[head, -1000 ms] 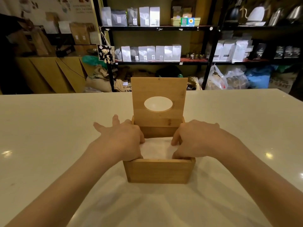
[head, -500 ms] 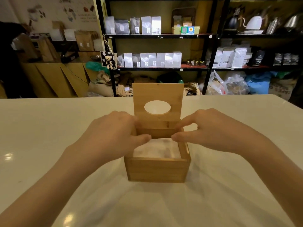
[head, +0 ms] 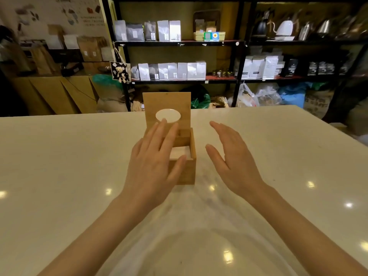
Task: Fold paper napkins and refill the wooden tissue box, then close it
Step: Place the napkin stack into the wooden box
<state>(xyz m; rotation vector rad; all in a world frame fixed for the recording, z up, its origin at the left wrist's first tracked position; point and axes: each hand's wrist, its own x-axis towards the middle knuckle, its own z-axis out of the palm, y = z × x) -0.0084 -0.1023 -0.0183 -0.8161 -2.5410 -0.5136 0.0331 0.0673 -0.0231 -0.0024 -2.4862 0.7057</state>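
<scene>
— Can you read anything on those pale pouches (head: 172,71) along the shelf (head: 179,43)?

— No. Each carries a small label, but the print is too small and blurred.

— And the poster (head: 59,14) on the left wall?

— A few lines of small print, illegible. The dark bags (head: 320,68) at right show faint marks, unreadable too.

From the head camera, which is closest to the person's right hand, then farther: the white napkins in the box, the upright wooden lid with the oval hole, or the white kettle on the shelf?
From the right hand:
1. White folded napkins, just left, inside the wooden box.
2. Upright wooden lid with oval hole, behind them, left.
3. White kettle, far back, top shelf, right.
</scene>
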